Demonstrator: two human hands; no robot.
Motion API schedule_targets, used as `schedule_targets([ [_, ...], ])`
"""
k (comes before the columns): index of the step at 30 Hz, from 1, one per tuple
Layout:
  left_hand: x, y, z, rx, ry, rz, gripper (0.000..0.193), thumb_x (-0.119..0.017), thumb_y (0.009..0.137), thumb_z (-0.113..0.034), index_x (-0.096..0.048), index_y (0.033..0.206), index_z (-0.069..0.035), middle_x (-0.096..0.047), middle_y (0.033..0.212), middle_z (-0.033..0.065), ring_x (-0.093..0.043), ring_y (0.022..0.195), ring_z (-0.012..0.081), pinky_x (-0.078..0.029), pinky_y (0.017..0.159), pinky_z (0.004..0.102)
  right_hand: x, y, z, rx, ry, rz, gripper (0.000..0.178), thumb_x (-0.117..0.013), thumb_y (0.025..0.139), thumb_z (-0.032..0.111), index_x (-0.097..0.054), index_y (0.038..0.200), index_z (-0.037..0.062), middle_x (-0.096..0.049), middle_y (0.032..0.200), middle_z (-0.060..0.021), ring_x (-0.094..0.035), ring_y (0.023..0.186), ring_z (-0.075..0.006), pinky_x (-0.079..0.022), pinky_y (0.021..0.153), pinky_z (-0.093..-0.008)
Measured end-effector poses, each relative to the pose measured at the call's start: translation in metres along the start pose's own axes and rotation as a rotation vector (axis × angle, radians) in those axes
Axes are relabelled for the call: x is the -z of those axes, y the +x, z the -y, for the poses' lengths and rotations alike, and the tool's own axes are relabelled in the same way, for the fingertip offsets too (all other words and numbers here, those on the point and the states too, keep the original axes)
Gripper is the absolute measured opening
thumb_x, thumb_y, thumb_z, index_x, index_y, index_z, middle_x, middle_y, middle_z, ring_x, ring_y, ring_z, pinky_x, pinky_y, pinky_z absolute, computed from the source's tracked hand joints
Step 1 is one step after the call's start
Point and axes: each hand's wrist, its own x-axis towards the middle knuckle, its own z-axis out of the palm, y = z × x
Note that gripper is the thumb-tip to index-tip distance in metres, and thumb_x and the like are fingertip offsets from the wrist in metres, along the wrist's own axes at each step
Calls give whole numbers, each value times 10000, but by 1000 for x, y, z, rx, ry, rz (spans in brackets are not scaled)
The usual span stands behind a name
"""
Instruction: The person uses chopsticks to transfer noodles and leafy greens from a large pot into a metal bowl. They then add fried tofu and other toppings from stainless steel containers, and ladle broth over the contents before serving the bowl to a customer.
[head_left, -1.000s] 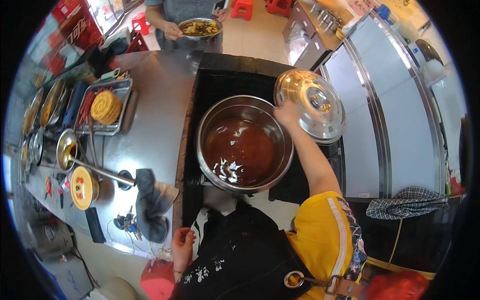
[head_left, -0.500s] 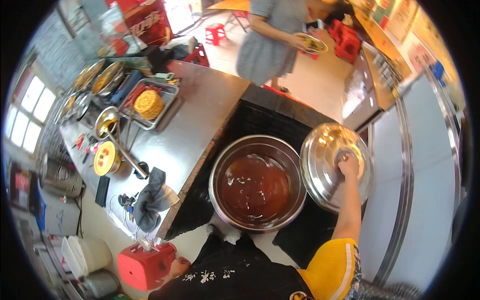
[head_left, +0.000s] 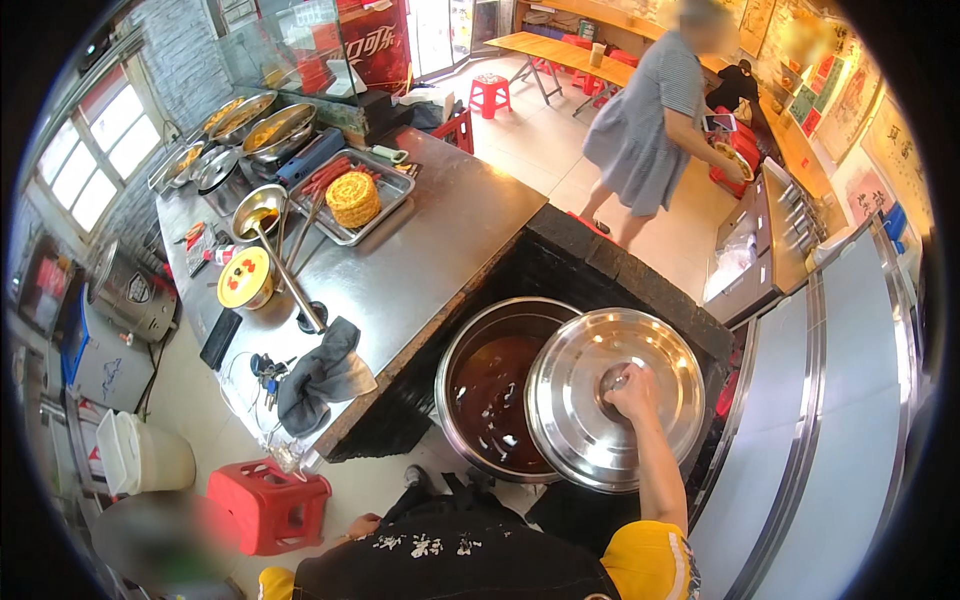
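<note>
My right hand (head_left: 632, 392) is closed around the knob of a round, shiny metal pot lid (head_left: 570, 355). The lid overlaps the right part of a large steel pot (head_left: 455, 350). Dark reddish-brown liquid (head_left: 487, 390) shows in the uncovered left part, with light glints on its surface. Low beside my black apron is my left hand (head_left: 364, 525), apart from the pot; its fingers are too small and partly hidden to read.
Left of the pot, a steel counter (head_left: 440, 230) bears a grey cloth (head_left: 318, 380), a ladle in a bowl (head_left: 260, 212), a yellow tub (head_left: 245, 278) and a metal tray (head_left: 400, 195). A red stool (head_left: 235, 500) stands lower left. Beyond, a person (head_left: 645, 120) carries a dish.
My right hand has brought the lid leftward from beside the pot to partly over it. The person beyond has moved right. My view has shifted, showing more of the room.
</note>
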Motion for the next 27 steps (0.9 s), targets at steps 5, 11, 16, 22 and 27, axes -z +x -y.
schedule_targets([
  [5, -3, -22, -4, 21, -108, 13, 411, -576, 847, -398, -649, 1096, -79, -666, 1000, 130, -621, 957, 234, -480, 846, 345, -15, -5, 46, 169, -13, 91, 486, -777, 555, 261, -614, 981, 93, -572, 1051, -168, -595, 949, -351, -497, 816, -420],
  [11, -10, -69, -10, 66, -422, -17, 335, -537, 915, -296, -613, 1085, -18, -661, 902, 103, -609, 857, 187, -487, 771, 312, -70, -6, 84, 320, 78, 178, 485, -758, 559, 245, -600, 991, 93, -566, 1039, -171, -583, 954, -357, -488, 820, -421],
  [16, -17, -90, -22, 198, -538, -122, 328, -536, 931, -290, -599, 1080, -5, -651, 860, 83, -612, 795, 167, -494, 708, 296, -84, -8, 106, 329, 75, 207, 467, -747, 568, 254, -596, 983, 100, -564, 1052, -162, -587, 960, -348, -483, 827, -419],
  [22, -15, -103, -24, 1, -242, -119, 325, -554, 906, -278, -582, 1070, 1, -643, 896, 119, -610, 840, 246, -492, 741, 358, -88, -2, 115, 322, 33, 261, 514, -753, 589, 300, -586, 1036, 110, -561, 1092, -151, -596, 982, -336, -493, 823, -416],
  [27, 0, -71, -12, -137, -21, -92, 306, -560, 890, -265, -587, 1048, -5, -643, 901, 136, -612, 854, 281, -492, 757, 381, -80, -3, 112, 302, 46, 248, 509, -729, 626, 310, -589, 1067, 99, -568, 1087, -181, -589, 987, -350, -491, 837, -430],
])
